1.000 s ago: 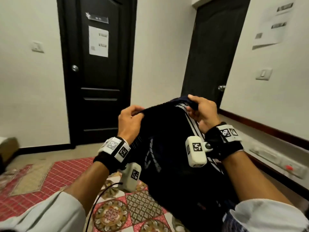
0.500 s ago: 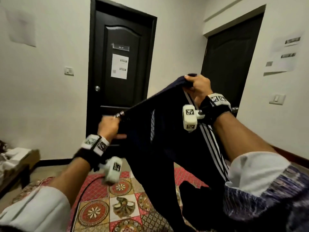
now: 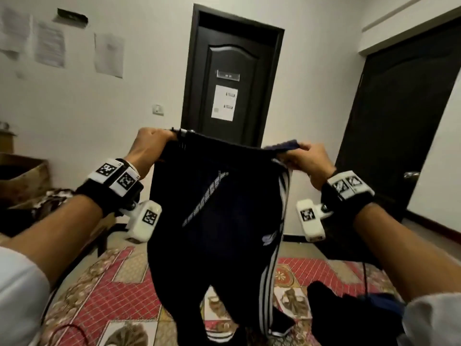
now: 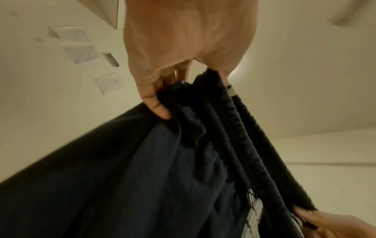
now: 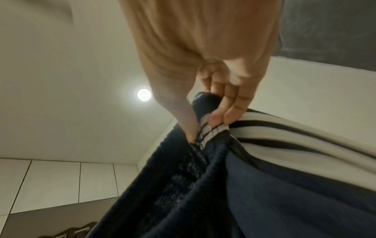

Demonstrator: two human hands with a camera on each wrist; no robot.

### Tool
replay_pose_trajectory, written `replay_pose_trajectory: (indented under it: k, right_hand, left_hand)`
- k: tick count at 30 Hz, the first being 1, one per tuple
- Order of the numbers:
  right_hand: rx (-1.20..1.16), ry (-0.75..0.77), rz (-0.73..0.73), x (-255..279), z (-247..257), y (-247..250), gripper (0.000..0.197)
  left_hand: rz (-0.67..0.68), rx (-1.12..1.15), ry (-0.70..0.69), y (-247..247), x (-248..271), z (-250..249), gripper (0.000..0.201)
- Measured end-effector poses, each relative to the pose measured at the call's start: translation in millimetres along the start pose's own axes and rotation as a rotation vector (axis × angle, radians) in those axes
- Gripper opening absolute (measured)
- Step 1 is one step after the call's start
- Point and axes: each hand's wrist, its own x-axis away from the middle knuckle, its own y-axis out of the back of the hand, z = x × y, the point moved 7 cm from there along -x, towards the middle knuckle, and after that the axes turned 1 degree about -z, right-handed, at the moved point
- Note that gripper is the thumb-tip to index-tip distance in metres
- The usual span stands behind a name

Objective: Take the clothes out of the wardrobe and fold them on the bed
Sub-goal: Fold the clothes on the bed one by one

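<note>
Navy track pants with white side stripes, held up by the waistband, left hand and right hand each pinching a corner, legs hanging above patterned bedspread.

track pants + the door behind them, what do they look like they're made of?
Track pants: looks like soft knit synthetic, matte navy; the ribbed gathered waistband in the left wrist view and limp drape suggest it. White side stripes look sewn on. Exact fibre unclear.

Door: probably painted or laminated wood, dark semi-matte; moulded arched panel and faint sheen. Could be veneer.
</note>
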Motion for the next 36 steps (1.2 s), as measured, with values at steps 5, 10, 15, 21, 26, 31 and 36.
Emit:
replay_pose_trajectory:
  k: [5,10,15,21,26,31,36]
  right_hand:
    - [0.136,-0.32,-0.04,40.7,-106.8,0.9,0.019]
    - [0.109,-0.482,0.019,80.1,-150.9,-18.3,0.016]
    - [-0.02,-0.576,0.135,125.0,-159.6,-65.2,0.02]
    - [-0.007,-0.43,0.412,174.5,-128.0,-118.6,0.015]
    - [0.043,-0.273,0.612,193.0,-114.1,-125.6,0.046]
    - [0.246,-0.232,0.492,226.5,-165.3,-80.4,0.065]
    - [0.256,-0.378,0.528,309.2,-233.2,-86.1,0.107]
  left_hand:
    - [0.277,-0.404,-0.003,7.5,58.5,42.2,0.023]
    - [0.907,-0.713,0.125,-21.2,145.4,133.3,0.043]
    - [1.086,-0.655,0.332,-63.5,234.5,195.5,0.046]
    - [0.596,-0.189,0.23,-129.8,276.7,186.5,0.085]
    - [0.086,0.103,0.489,-133.3,267.5,209.4,0.02]
    - [-0.11,0.355,0.735,-110.2,255.4,216.2,0.027]
    - [-0.114,0.498,0.686,-106.3,250.2,197.0,0.026]
